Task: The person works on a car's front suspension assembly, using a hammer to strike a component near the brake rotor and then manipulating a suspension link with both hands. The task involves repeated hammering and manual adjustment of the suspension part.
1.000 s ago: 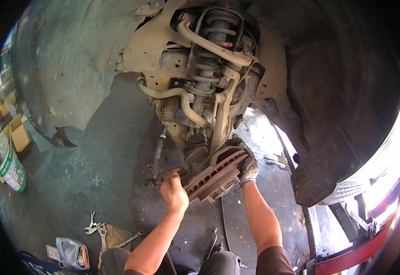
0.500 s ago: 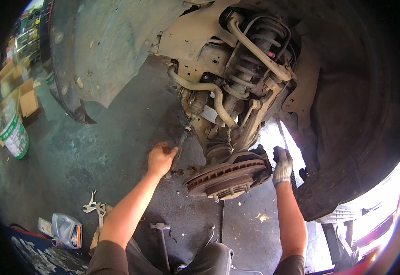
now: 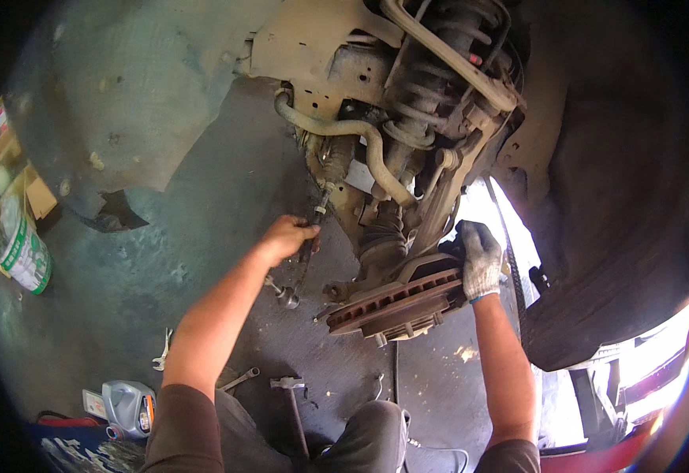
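My bare left hand point(image 3: 287, 239) is closed around the tie rod point(image 3: 306, 251), thumb along its upper side. The tie rod's ball-joint end point(image 3: 287, 297) hangs below the hand, apart from the steering knuckle. A ribbed rubber boot point(image 3: 338, 160) covers the rod's upper part. My right hand point(image 3: 481, 264), in a greyish-white knitted glove with dark fingers, is closed at the right edge of the rusty brake disc point(image 3: 392, 302); its fingertips are partly hidden. Wheel studs point(image 3: 409, 327) stick out of the disc's lower face.
Above are a coil spring point(image 3: 414, 118) and a curved stabilizer bar point(image 3: 336, 126). A dark wheel-arch liner point(image 3: 620, 205) stands at right. On the floor lie a hammer point(image 3: 288, 384), a wrench point(image 3: 242, 378) and a grey oil jug point(image 3: 129, 406). A white-green bucket point(image 3: 27, 256) stands far left.
My left hand has moved up the tie rod, and the rod's free end has swung away from the knuckle. The disc is tilted more, with my right hand further onto its edge. The view has shifted.
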Motion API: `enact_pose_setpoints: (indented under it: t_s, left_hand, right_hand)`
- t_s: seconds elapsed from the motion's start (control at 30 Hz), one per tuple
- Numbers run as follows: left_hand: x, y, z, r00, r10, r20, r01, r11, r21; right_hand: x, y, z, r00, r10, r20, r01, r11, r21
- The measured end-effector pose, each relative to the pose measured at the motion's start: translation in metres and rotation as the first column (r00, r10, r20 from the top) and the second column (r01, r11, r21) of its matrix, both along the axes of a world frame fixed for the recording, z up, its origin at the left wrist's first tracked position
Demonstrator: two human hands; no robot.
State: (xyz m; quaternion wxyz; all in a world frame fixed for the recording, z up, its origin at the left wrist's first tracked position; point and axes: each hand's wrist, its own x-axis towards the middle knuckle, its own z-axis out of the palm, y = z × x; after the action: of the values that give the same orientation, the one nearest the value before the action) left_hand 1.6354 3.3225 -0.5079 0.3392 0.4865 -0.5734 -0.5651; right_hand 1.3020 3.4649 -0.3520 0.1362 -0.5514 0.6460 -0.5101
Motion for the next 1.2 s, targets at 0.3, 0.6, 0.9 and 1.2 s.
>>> enact_pose_setpoints:
  t_s: [0.3,0.6,0.9,1.2]
  left_hand:
    - [-0.02,0.008,0.035,0.785,0.177,0.594,0.043,0.941,-0.336]
    - [0.002,-0.013,0.032,0.945,-0.155,-0.287,0.227,0.944,0.237]
    - [-0.032,0.005,0.015,0.84,0.343,0.42,-0.178,0.906,-0.384]
    - [-0.003,-0.01,0.008,0.798,-0.02,-0.603,0.263,0.911,0.318]
  right_hand:
    - [0.005,0.001,0.002,1.0,-0.006,-0.001,0.006,0.999,-0.049]
    - [0.002,-0.001,0.0,0.997,0.0,-0.08,-0.008,0.996,-0.092]
    - [0.003,-0.002,0.0,1.0,0.009,0.02,-0.008,0.999,-0.044]
    - [0.0,0.001,0.0,0.999,-0.001,-0.035,-0.001,0.998,-0.056]
